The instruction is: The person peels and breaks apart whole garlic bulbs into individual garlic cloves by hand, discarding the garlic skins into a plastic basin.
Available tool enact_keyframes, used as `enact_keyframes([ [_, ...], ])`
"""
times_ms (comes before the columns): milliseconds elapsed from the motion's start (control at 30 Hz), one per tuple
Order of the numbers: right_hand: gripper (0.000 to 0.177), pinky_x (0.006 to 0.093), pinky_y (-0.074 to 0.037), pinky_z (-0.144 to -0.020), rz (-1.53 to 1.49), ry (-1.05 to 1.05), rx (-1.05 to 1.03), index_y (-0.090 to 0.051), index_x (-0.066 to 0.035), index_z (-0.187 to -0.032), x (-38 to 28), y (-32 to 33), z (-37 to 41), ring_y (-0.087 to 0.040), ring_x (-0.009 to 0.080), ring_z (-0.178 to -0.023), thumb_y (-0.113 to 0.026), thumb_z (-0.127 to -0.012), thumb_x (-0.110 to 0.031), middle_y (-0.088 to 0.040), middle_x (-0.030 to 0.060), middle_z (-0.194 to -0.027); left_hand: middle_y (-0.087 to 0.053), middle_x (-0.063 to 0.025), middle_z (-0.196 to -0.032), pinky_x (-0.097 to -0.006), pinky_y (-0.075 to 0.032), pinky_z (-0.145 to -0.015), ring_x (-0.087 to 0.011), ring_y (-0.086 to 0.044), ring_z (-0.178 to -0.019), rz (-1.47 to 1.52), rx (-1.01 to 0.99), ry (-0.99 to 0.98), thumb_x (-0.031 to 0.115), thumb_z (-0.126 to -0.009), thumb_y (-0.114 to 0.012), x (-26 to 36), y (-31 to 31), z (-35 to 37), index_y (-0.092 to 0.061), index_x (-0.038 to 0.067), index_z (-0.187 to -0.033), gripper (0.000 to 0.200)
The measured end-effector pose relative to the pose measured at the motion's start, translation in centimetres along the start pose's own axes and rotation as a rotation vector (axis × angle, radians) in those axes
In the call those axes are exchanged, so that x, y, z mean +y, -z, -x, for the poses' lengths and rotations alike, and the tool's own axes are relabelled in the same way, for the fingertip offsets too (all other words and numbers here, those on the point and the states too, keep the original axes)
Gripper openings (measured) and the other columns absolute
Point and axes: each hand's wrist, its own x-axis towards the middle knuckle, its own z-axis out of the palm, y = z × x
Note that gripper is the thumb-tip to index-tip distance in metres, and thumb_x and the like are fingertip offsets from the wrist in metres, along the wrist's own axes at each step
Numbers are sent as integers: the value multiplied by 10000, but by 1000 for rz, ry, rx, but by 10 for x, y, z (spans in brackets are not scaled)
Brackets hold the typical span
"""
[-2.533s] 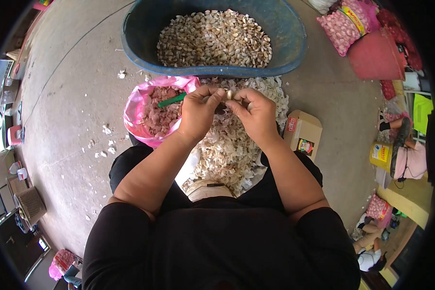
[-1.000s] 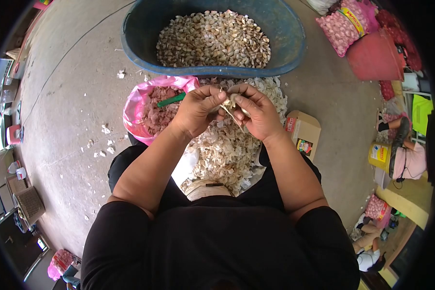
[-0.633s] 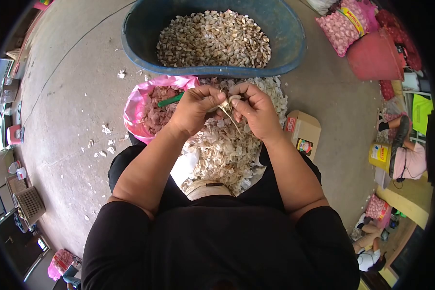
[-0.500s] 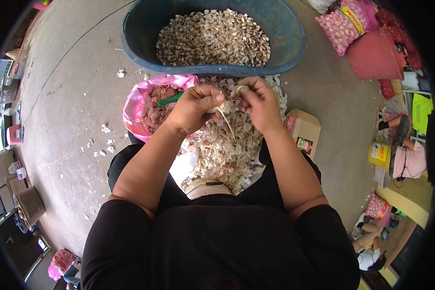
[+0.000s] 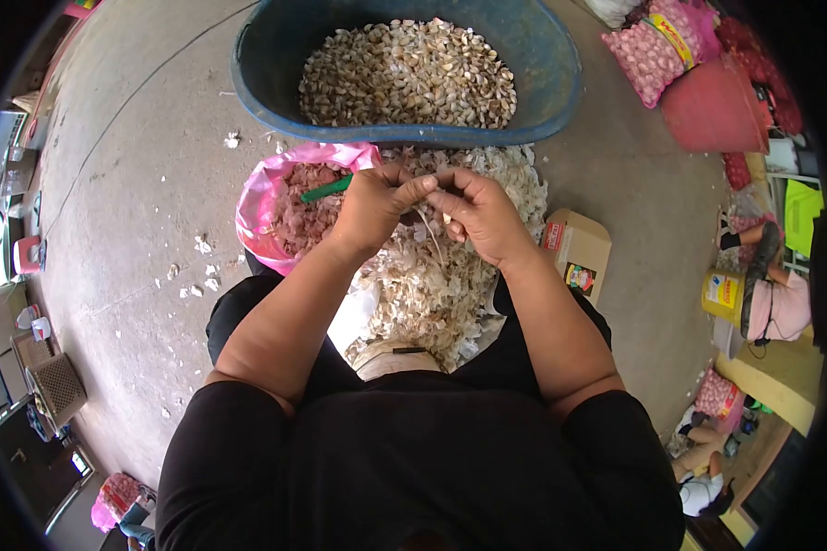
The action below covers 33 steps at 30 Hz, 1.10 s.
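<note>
My left hand (image 5: pixel 369 209) is closed around garlic that my fingers mostly hide, and a thin pale strip (image 5: pixel 433 239) dangles below. A green handle (image 5: pixel 325 189) sticks out on the left side of the same hand. My right hand (image 5: pixel 487 219) is closed too, its thumb and fingertips meeting my left thumb. A pale garlic clove (image 5: pixel 447 219) shows by its curled fingers. Beneath both hands spreads a heap of papery garlic skins (image 5: pixel 423 298). Beyond them stands a blue tub (image 5: pixel 404 136) with many loose cloves (image 5: pixel 409 73) inside.
At the left of the heap, a pink bag (image 5: pixel 251 216) holds reddish skins. A cardboard box (image 5: pixel 590 243) lies to the right. Net sacks of garlic (image 5: pixel 648 60) and a red bucket (image 5: pixel 715 106) stand at the far right, where other people (image 5: pixel 781 308) sit.
My right hand has moved left and my hands have come together at the fingertips. The garlic, visible before in my left hand, is now mostly covered.
</note>
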Motion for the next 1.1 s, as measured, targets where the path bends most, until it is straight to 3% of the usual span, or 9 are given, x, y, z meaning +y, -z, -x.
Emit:
enact_keyframes([
  [133, 124, 199, -278, -400, -426, -105, 43, -547, -67, -911, 0, 12, -1, -364, 66, -451, -555, -826, -157, -483, 12, -630, -545, -5, -679, -207, -372, -551, -58, -456, -619, -77, -41, 73, 233, -753, -661, 3, 3, 0, -576, 7, -771, 242],
  [233, 124, 214, -270, -402, -513, -140, 60, -546, -83, -918, -4, 13, 0, -367, 85, -450, -558, -823, -162, -484, 13, -631, -554, -21, -729, -219, -390, -584, -76, -474, -654, -159, -77, 70, 253, -741, -671, 3, 3, -1, -573, -6, -821, 288],
  [400, 122, 199, -279, -378, -407, -88, 194, -547, -100, -913, -1, 5, 0, -371, 65, -436, -572, -818, -171, -489, -11, -631, -590, -84, -813, -253, -436, -689, -151, -546, -749, -445, -105, -167, 256, -675, -727, 1, -7, 4, -558, -38, -907, 412],
  [533, 103, 192, -294, -361, -141, 35, 267, -550, -88, -903, 5, -3, -1, -388, 52, -431, -556, -832, -161, -484, -25, -638, -604, -112, -798, -258, -445, -679, -153, -555, -707, -545, 31, -337, 134, -656, -732, -1, -20, 11, -565, -46, -889, 339],
  [633, 89, 194, -304, -362, 84, 129, 291, -546, -66, -892, 9, -5, -4, -403, 47, -444, -528, -849, -141, -473, -26, -628, -601, -86, -764, -269, -450, -650, -149, -549, -682, -683, -9, -453, 82, -701, -684, -2, -17, 10, -570, -45, -892, 256],
  [733, 84, 181, -319, -380, 229, 248, 257, -536, -55, -896, 14, -5, -8, -417, 32, -475, -506, -860, -125, -482, -24, -636, -587, -47, -720, -245, -434, -590, -113, -526, -642, -284, -96, -232, 74, -753, -625, -5, -9, 4, -575, -30, -864, 160],
  [833, 88, 173, -354, -412, 53, 73, 212, -532, -58, -905, 1, -10, -1, -427, 26, -511, -493, -867, -126, -500, -17, -673, -566, -15, -690, -204, -398, -550, -69, -490, -607, -140, 3, -9, 127, -801, -589, 1, -1, 3, -574, -3, -816, 132],
  [867, 87, 173, -359, -419, 91, 112, 205, -531, -59, -907, 1, -12, -1, -430, 27, -517, -491, -868, -126, -500, -18, -677, -556, -4, -688, -175, -366, -529, -43, -466, -590, -203, 30, 27, 174, -825, -570, 1, 0, 2, -565, 17, -777, 165],
  [1100, 84, 172, -354, -415, 157, 168, 207, -529, -63, -894, 1, -17, -2, -427, 32, -515, -479, -874, -127, -486, -17, -678, -536, -11, -626, -208, -381, -485, -62, -462, -535, 61, 3, -32, 153, -810, -568, -2, -4, 3, -542, 9, -719, 172],
])
